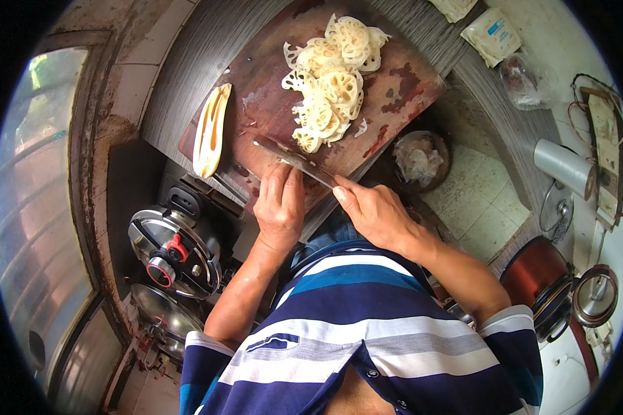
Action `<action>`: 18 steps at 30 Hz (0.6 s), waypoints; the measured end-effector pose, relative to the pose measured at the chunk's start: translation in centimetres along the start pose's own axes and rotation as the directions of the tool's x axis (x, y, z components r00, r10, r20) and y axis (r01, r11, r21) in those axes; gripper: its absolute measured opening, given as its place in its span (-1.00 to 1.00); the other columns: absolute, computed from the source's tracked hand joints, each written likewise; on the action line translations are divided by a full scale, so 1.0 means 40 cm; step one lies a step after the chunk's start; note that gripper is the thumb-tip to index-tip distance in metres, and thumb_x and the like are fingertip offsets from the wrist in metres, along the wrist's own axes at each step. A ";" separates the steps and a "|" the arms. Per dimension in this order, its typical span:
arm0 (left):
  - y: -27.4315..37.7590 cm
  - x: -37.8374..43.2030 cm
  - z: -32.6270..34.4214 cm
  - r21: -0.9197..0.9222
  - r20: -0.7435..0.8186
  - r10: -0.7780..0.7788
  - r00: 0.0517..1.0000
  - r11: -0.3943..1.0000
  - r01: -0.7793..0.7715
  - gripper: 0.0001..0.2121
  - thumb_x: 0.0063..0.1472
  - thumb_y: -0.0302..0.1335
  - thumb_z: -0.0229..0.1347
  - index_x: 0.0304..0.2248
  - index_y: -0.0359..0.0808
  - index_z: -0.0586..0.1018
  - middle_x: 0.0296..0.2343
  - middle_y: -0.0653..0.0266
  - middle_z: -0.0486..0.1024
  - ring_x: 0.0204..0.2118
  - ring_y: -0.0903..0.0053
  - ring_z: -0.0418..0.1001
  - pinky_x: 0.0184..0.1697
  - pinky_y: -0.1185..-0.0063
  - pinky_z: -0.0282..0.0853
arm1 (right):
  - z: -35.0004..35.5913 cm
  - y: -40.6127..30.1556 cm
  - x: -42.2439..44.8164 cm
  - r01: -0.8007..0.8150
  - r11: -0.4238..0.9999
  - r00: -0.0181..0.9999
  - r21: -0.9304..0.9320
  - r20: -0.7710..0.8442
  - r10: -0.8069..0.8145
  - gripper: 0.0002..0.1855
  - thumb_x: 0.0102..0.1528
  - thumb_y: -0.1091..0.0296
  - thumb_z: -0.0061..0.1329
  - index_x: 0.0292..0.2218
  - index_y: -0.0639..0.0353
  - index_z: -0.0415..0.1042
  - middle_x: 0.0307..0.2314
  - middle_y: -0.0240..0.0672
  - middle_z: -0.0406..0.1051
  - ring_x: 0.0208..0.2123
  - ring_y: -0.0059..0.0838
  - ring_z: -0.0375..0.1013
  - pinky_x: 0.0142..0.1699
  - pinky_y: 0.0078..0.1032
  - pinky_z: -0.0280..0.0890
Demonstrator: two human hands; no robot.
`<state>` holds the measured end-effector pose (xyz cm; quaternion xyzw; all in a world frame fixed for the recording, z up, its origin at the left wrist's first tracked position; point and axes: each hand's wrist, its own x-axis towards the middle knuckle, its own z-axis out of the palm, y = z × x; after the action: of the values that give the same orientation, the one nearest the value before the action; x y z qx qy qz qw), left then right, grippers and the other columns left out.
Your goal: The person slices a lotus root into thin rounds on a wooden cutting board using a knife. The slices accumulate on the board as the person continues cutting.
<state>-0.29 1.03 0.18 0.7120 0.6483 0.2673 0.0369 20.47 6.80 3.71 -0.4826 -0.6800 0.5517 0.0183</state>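
My right hand point(379, 212) grips the handle of a kitchen knife point(303, 163), whose blade points to the upper left over a worn wooden cutting board point(259, 111). My left hand point(280, 199) has its fingers curled and pinched together right beside the blade. A small pale piece, apparently lotus root point(284, 161), shows at its fingertips; the rest is hidden by the hand. Beyond the blade lies a long heap of thin lotus root slices point(332, 88). At the board's left edge rests a lengthwise-cut lotus root half point(211, 132), its brownish channels showing.
A pressure cooker point(176, 254) and a lidded metal pan point(166, 314) stand at left. A bin with a plastic liner point(419, 158) is below the board's right edge. At right are a plastic bag roll point(565, 167), a red pot point(535, 277) and white packets point(493, 36).
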 end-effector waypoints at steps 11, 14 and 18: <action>-0.004 -0.007 -0.006 0.013 0.062 0.001 0.998 1.000 -0.002 -0.64 -0.07 -0.73 0.28 -0.19 -0.43 0.61 -0.27 -0.02 0.52 -0.27 0.02 0.54 -0.21 0.26 0.53 | -0.039 -0.008 -0.137 0.036 0.999 0.999 0.008 -0.012 -0.036 -0.50 0.46 0.08 -0.19 0.16 0.34 0.43 -0.56 0.12 0.53 -0.47 0.13 0.60 -0.34 -0.09 0.48; -0.002 -0.006 -0.007 0.005 0.070 -0.007 0.997 1.000 0.006 -0.63 -0.08 -0.72 0.29 -0.18 -0.43 0.61 -0.26 -0.02 0.53 -0.26 0.02 0.55 -0.21 0.26 0.54 | -0.056 -0.015 -0.149 -0.008 1.000 1.000 -0.003 0.021 0.008 -0.49 0.46 0.08 -0.19 0.16 0.34 0.42 -0.54 0.12 0.54 -0.46 0.12 0.61 -0.33 -0.10 0.49; -0.003 -0.009 -0.005 0.012 0.070 -0.012 0.997 1.000 0.011 -0.63 -0.08 -0.72 0.29 -0.19 -0.43 0.61 -0.26 -0.02 0.53 -0.25 0.03 0.55 -0.22 0.27 0.54 | -0.040 0.001 -0.144 0.036 0.999 0.999 0.015 -0.021 -0.036 -0.49 0.47 0.08 -0.20 0.15 0.36 0.43 -0.55 0.12 0.53 -0.47 0.13 0.60 -0.34 -0.11 0.48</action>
<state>-0.48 0.66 0.21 0.7174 0.6522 0.2384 0.0570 24.47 4.05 7.22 -0.4757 -0.6840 0.5517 0.0389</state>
